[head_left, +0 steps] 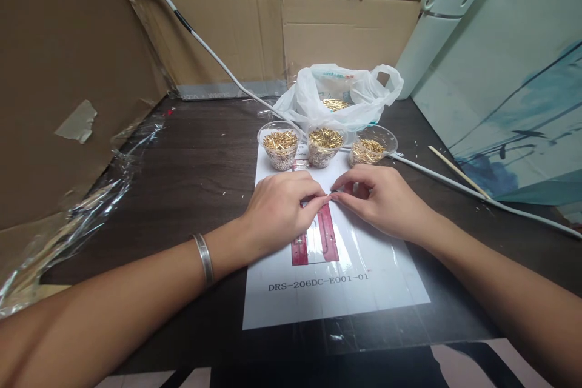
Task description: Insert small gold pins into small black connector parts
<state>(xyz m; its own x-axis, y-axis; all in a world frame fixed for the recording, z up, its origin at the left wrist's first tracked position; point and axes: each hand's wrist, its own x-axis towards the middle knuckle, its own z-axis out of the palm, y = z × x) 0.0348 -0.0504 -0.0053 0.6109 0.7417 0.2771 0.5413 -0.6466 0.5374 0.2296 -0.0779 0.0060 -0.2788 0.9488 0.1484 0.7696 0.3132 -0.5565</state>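
My left hand and my right hand meet fingertip to fingertip over a white printed sheet on the dark table. Both pinch together at one spot, with something tiny between the tips that I cannot make out. Under them lies a red strip fixture taped to the sheet. Just beyond the hands stand three clear plastic cups of small gold pins: the left cup, the middle cup and the right cup. A metal bangle is on my left wrist.
A white plastic bag with more gold pins sits behind the cups. A white cable runs across the table to the right. Cardboard walls stand behind and left, crumpled clear film lies at the left, a thin wooden stick at the right.
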